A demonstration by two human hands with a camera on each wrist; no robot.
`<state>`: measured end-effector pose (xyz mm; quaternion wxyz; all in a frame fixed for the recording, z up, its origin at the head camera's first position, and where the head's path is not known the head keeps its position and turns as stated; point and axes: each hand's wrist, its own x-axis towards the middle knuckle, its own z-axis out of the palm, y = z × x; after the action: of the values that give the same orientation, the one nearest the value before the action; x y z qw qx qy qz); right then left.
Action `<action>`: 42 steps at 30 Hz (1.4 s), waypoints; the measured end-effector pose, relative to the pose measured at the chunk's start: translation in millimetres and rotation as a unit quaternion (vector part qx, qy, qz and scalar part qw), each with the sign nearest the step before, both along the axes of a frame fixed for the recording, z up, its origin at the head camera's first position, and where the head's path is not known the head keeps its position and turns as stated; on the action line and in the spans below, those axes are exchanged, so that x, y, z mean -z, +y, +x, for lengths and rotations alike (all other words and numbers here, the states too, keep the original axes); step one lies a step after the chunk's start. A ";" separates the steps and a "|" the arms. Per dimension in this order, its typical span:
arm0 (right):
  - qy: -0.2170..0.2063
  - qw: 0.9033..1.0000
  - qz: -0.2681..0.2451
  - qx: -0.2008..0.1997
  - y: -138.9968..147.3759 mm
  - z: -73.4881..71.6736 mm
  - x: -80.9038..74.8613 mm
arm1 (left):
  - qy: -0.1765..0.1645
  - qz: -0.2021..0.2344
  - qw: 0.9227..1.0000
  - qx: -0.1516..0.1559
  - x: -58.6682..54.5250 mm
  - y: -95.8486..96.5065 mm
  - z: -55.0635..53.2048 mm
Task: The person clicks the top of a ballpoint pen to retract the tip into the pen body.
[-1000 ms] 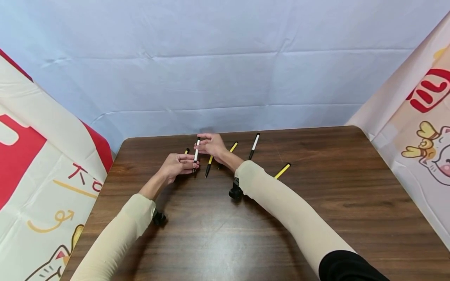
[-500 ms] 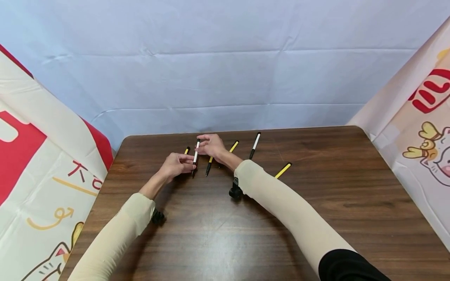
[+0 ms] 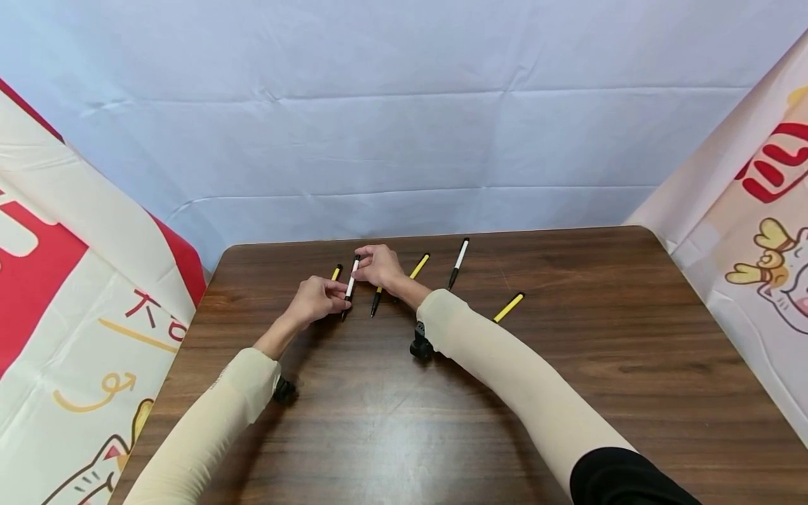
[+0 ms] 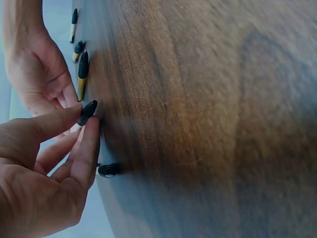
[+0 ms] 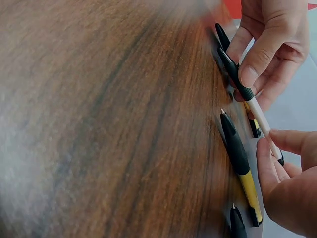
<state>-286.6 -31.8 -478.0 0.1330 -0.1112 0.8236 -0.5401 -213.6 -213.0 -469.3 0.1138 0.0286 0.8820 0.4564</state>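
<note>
Both hands hold one white pen with a black grip (image 3: 352,282), tilted near the far left part of the table. My left hand (image 3: 315,299) pinches its black grip near the tip, thumb on one side; in the left wrist view the dark tip (image 4: 88,113) pokes out between thumb and finger. My right hand (image 3: 380,269) pinches the white barrel (image 5: 259,114) near its upper end. Left of the held pen lies a yellow pen (image 3: 337,272), partly hidden by the left hand. Just right of it, another yellow pen (image 5: 247,186) lies on the table, partly behind the right hand.
Beyond the right hand lie a further yellow pen (image 3: 421,263) and a white pen (image 3: 460,261). One more yellow pen (image 3: 508,307) is partly covered by the right sleeve. The brown wooden table (image 3: 600,351) ends at a pale cloth backdrop (image 3: 404,140).
The held white pen has shifted slightly toward me, its upper end dropping a little in the head view. The right hand has moved down with it; the left hand has barely moved.
</note>
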 end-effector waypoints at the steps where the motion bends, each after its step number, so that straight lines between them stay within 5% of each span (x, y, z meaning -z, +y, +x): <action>1: 0.003 1.000 0.008 0.000 -0.5 0.3 0.2 | 0.002 -0.004 1.000 0.001 0.1 -0.4 0.1; 15: 0.035 0.996 0.081 0.001 -4.6 0.9 0.9 | 0.028 -0.079 0.996 0.019 -0.2 3.0 -1.6; 42: 0.078 0.986 0.150 -0.010 -11.3 -1.2 -2.5 | 0.035 -0.128 0.991 0.018 -7.2 3.9 1.1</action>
<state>-287.8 -43.1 -475.5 0.0890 -0.1395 0.9019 -0.3990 -212.5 -209.1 -462.1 0.0935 0.0454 0.9361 0.3359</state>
